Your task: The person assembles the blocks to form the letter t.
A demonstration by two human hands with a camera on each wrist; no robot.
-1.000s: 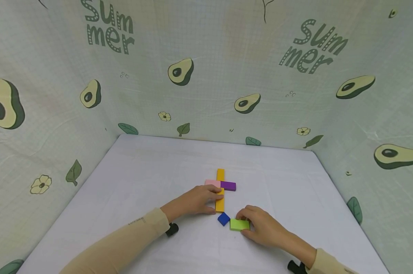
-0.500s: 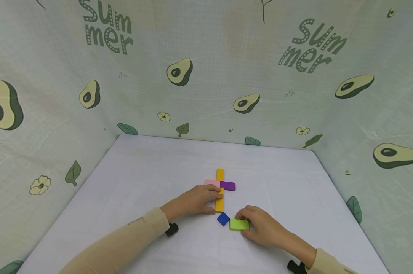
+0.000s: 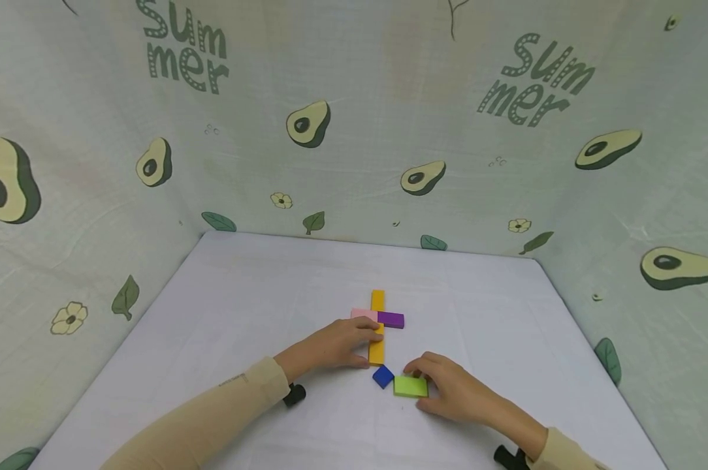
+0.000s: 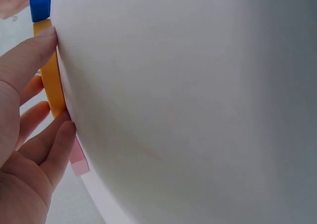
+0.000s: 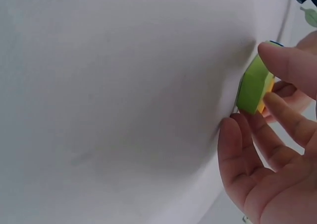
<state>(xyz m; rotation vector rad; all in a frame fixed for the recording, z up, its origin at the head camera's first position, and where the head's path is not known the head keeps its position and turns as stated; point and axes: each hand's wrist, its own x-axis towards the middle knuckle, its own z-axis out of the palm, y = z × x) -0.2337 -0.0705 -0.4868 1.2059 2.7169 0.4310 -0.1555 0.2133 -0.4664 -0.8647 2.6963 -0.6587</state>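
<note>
My left hand holds a long yellow block by its sides; in the left wrist view the thumb lies along one side of the yellow block. A blue block, turned cornerwise, sits at its near end. Beside the blue one lies a lime green block. My right hand is around the green block's right end, fingers at its far edge and thumb slightly off its near edge. In the right wrist view, the thumb and fingers frame the green block.
Beyond the left hand, a pink block and a purple block lie end to end, with another yellow block upright behind them in line. A white cloth covers the table. Patterned fabric walls enclose the back and sides.
My right thumb has drawn slightly back from the green block's near edge. The left hand and the blocks stay where they were.
</note>
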